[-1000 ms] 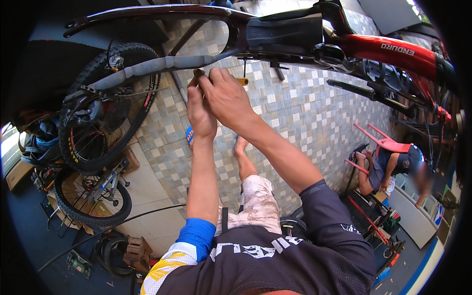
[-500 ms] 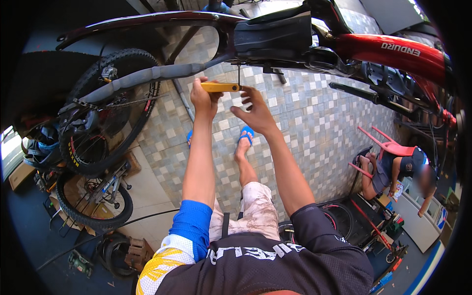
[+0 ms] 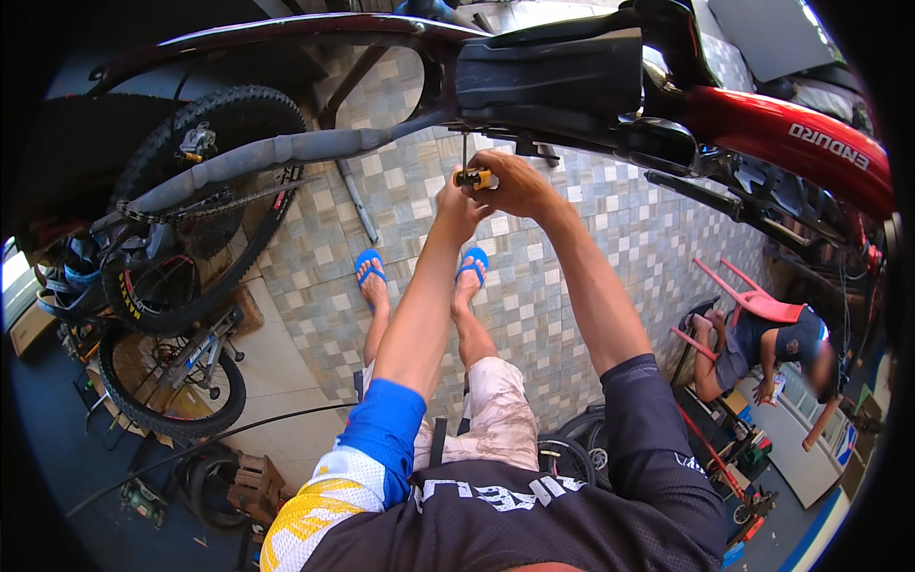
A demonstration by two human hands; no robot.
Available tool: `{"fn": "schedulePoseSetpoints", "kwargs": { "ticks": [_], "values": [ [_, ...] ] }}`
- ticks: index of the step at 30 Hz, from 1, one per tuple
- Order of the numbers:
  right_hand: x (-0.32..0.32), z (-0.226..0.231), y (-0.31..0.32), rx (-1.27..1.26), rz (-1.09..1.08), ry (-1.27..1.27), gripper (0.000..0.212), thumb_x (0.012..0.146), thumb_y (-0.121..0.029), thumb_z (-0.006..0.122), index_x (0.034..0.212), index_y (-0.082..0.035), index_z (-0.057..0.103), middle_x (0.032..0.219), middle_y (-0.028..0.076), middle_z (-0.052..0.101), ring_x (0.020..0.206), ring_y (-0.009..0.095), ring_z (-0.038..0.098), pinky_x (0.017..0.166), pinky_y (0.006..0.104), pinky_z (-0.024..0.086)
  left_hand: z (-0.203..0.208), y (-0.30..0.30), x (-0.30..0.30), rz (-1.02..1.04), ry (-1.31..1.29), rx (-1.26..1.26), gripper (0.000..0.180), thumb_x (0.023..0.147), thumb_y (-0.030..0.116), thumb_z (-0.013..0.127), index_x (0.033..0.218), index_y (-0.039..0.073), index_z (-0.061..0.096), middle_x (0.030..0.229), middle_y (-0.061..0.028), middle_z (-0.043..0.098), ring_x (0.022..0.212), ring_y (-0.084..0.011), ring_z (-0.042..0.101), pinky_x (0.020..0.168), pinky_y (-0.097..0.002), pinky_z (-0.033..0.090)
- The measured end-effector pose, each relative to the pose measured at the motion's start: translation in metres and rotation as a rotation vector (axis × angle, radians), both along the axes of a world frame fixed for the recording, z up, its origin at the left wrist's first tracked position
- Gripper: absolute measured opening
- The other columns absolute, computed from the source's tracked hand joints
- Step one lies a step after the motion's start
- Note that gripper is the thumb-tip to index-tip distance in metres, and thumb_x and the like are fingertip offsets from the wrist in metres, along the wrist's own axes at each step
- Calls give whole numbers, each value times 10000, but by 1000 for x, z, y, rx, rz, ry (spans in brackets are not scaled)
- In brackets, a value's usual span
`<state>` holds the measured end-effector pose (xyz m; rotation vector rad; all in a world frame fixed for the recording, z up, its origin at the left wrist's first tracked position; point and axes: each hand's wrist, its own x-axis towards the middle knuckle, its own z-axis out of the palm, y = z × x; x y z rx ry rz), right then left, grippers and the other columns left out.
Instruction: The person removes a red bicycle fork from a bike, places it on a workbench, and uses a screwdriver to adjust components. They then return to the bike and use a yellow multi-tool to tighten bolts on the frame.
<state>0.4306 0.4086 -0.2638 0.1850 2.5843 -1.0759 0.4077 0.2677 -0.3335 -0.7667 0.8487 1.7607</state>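
Note:
A yellow folding multi-tool (image 3: pixel 481 178) is held between my hands just below a bike frame (image 3: pixel 548 81). Its thin dark hex key points straight up to the underside of the frame. My right hand (image 3: pixel 524 186) curls over the tool from the right, fingers bent around its yellow body. From the left and below, my left hand (image 3: pixel 458 207) closes on the tool, its fingertips partly hidden. The frame is black and dark red, with a glossy red tube (image 3: pixel 753 124) on the right. Where the key's tip meets the frame is too small to make out.
A grey-wrapped chainstay (image 3: pixel 286 151) reaches left, near a wheel (image 3: pixel 214 200). Another bike wheel (image 3: pixel 172 381) lies at lower left. At right a person (image 3: pixel 762 353) sits on a pink chair (image 3: pixel 762 303) beside tools. My blue flip-flops (image 3: pixel 370 267) rest on tiled floor (image 3: pixel 572 276).
The yellow tool has swung from pointing left to lying shorter in view between both hands. My right hand has closed around it, and my left hand has moved right and down.

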Motion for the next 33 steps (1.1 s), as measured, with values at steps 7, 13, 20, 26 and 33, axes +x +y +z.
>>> {"fn": "schedulePoseSetpoints", "kwargs": {
  "ticks": [7,13,20,26,33],
  "values": [
    [30,99,2,49,-376,-132,383,835,-140,844,1121,-8,625,1064,194,744,987,349,734,865,419,572,98,-97,0,103,482,24,507,1102,448,489,1426,61,526,1408,-132,608,1279,-274,608,998,-407,528],
    [38,161,-59,66,-472,171,376,806,-76,824,1100,-19,598,1026,173,676,954,364,679,824,449,543,171,-96,-6,-5,1020,-60,557,983,286,764,1421,9,561,1411,-129,629,1318,-238,574,1135,-391,421],
    [-6,136,-144,-149,-469,483,266,977,-224,597,1138,-12,604,1055,186,598,943,391,602,799,449,500,177,-98,-24,39,1119,-38,494,1021,340,717,1366,17,574,1248,-84,638,1178,-167,572,1067,-321,438],
    [-10,110,-154,-680,-529,275,343,893,-7,688,1222,0,592,1004,81,636,881,151,649,819,307,551,95,-120,-50,215,785,-87,311,1085,285,613,1289,55,567,1179,-84,655,1077,-199,655,962,-373,557],
    [34,60,-83,-63,-620,171,476,844,-241,830,1253,-89,639,1089,94,681,1047,246,651,937,373,522,-11,-53,-32,296,103,251,302,1105,333,551,1240,64,576,1114,-106,685,1075,-264,703,957,-424,610]
  ]
}}
